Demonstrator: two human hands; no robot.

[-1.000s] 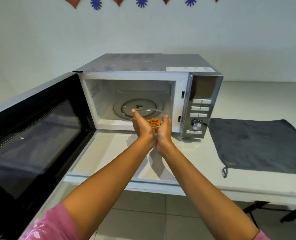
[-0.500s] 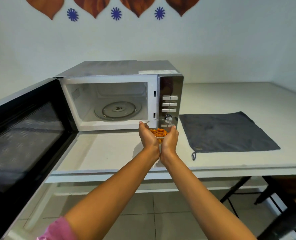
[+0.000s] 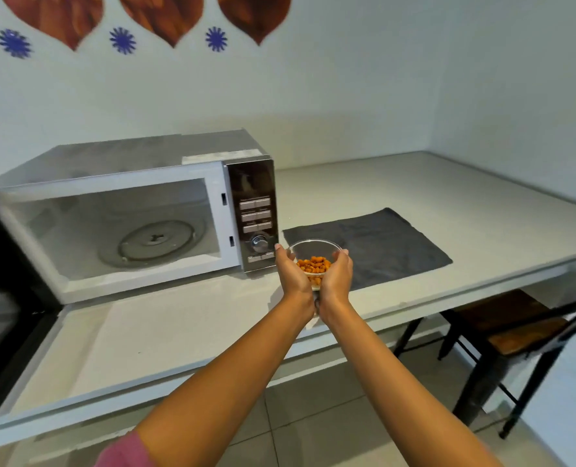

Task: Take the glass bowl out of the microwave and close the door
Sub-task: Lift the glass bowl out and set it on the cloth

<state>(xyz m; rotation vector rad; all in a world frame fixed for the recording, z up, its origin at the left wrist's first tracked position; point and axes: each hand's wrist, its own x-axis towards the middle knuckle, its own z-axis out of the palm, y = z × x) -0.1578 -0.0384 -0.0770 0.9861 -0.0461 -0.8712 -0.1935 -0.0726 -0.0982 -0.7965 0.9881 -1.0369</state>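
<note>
A small glass bowl (image 3: pixel 314 252) with orange snack pieces is cupped between my left hand (image 3: pixel 291 273) and my right hand (image 3: pixel 338 273). It hangs above the counter, just right of the microwave (image 3: pixel 138 200) control panel and over the near left corner of a grey cloth (image 3: pixel 377 241). The microwave cavity stands open, showing only its glass turntable (image 3: pixel 158 241). Its black door (image 3: pixel 6 298) is swung wide to the left, partly cut off by the frame edge.
The white counter (image 3: pixel 448 203) runs right to a corner of the walls. A dark wooden stool (image 3: pixel 509 328) with black metal legs stands under the counter's right end. Tiled floor lies below the front edge.
Both hands carried the bowl out of the microwave's mouth and to the right, past the control panel, to above the cloth's corner. The view swung right with them.
</note>
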